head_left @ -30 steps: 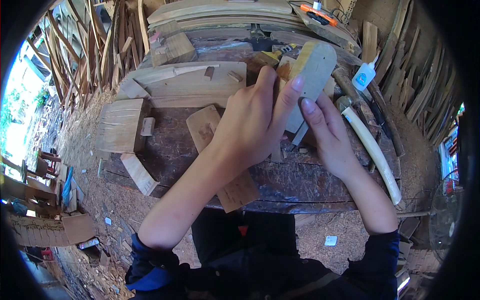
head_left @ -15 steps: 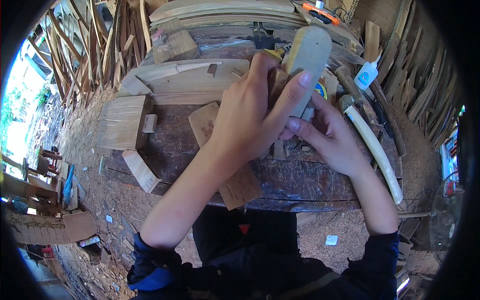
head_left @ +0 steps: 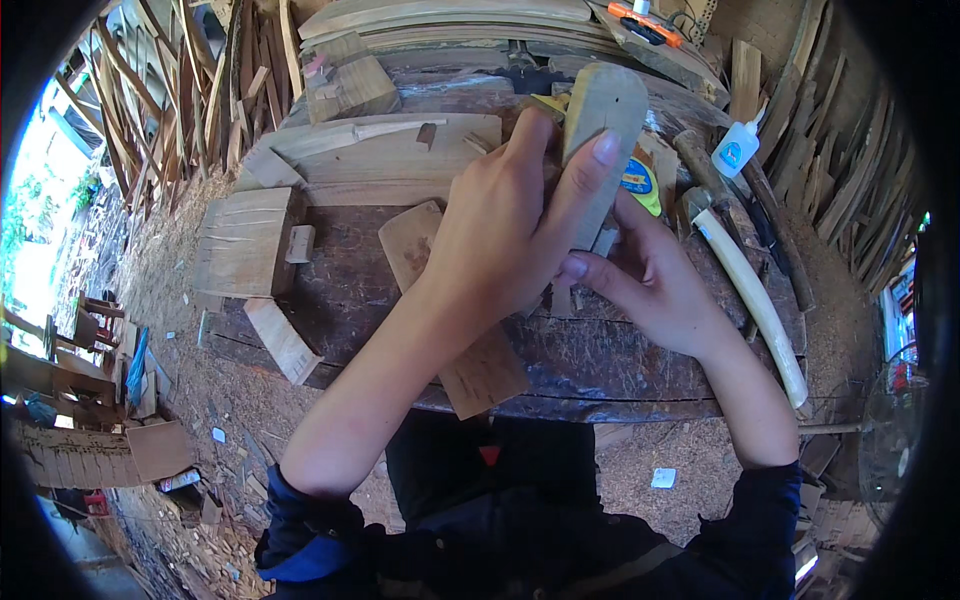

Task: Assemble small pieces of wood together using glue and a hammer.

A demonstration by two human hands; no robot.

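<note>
My left hand (head_left: 500, 215) is closed around a flat wooden piece with a rounded end (head_left: 612, 105), its thumb lying along the face. The piece is tilted, rounded end up and away from me, with a small dark hole near that end. At its lower end my right hand (head_left: 655, 285) has thumb and fingers closed together; some of those fingers are hidden. Just beyond the right hand lies a yellow object with a blue label (head_left: 640, 180). Under my left forearm a flat board (head_left: 480, 375) rests on the dark workbench (head_left: 620, 365).
On the right are a tool with a pale curved handle (head_left: 755, 300) and a white glue bottle (head_left: 737, 148). Wooden blocks (head_left: 245, 245) and a wide board (head_left: 400, 170) lie on the left. An orange-and-black tool (head_left: 645, 24) sits at the back. Wood strips (head_left: 200, 80) lean behind.
The wooden piece has tipped, its rounded end coming slightly lower and to the left. More of the yellow object shows beside it. Both hands keep their hold.
</note>
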